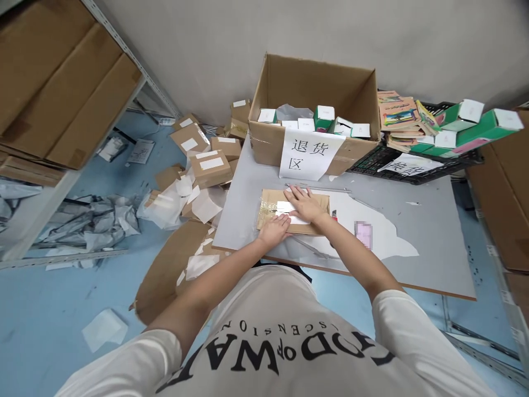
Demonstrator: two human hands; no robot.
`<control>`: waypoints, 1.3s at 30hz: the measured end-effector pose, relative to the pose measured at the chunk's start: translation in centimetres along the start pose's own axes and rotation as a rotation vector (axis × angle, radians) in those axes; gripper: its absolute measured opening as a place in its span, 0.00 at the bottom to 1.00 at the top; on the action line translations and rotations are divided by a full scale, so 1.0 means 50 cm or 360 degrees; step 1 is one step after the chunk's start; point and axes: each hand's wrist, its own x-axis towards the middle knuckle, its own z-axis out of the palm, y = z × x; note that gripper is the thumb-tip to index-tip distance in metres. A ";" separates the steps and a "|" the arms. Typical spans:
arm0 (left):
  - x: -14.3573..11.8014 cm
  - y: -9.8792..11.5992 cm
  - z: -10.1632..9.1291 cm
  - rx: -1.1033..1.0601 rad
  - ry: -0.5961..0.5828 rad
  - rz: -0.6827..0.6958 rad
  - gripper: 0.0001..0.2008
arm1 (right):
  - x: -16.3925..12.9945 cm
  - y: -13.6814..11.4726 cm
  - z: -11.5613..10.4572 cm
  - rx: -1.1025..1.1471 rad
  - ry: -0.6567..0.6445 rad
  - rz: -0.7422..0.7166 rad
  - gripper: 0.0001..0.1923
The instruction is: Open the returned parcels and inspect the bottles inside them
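Parcel [270, 212] pinned flat under open left hand [273, 230] and right hand [303, 204]; press label [285, 208] evenly outward from palms.

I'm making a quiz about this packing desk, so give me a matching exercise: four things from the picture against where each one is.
Things:
1. flat brown parcel
2. open cardboard box
3. black crate
4. small brown boxes

Places:
A. piled on the floor left of the table
B. under both hands on the table
C. at the table's back right, holding green cartons
D. at the table's back, with a white paper sign on its front

Pairs: 1-B, 2-D, 3-C, 4-A
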 end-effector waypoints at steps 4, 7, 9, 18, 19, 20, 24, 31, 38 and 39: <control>0.001 0.000 0.000 0.0007 -0.0010 0.0011 0.24 | 0.005 -0.019 0.009 -0.0188 0.0100 -0.0097 0.35; 0.000 0.000 0.000 0.0081 0.0001 0.0012 0.25 | 0.022 -0.034 0.019 -0.0263 0.0136 -0.0236 0.31; 0.000 -0.001 0.000 0.0133 0.0005 0.0026 0.25 | 0.036 -0.040 0.024 -0.0290 0.0139 -0.0306 0.30; 0.003 -0.004 0.001 0.0171 -0.0003 0.0059 0.23 | 0.101 -0.100 0.010 -0.0353 0.0083 -0.0518 0.27; 0.003 -0.004 0.000 0.0172 -0.0009 0.0052 0.23 | 0.107 -0.108 0.005 -0.0367 0.0080 -0.0529 0.27; 0.003 -0.004 -0.001 0.0174 -0.0012 0.0049 0.23 | 0.112 -0.115 0.000 -0.0381 0.0069 -0.0541 0.26; 0.005 -0.006 -0.002 0.0208 0.0016 0.0081 0.24 | 0.122 -0.119 -0.024 -0.0451 -0.0045 -0.0623 0.25; 0.004 -0.012 0.012 0.0236 0.0078 0.0128 0.25 | 0.144 -0.101 -0.069 -0.0447 -0.0281 -0.0730 0.23; -0.005 -0.011 0.020 0.0268 0.0111 0.0100 0.26 | 0.158 -0.084 -0.115 -0.0132 -0.0436 -0.0650 0.14; -0.006 -0.010 0.021 0.0276 0.0104 0.0098 0.26 | 0.162 -0.072 -0.126 -0.0037 -0.0397 -0.0594 0.14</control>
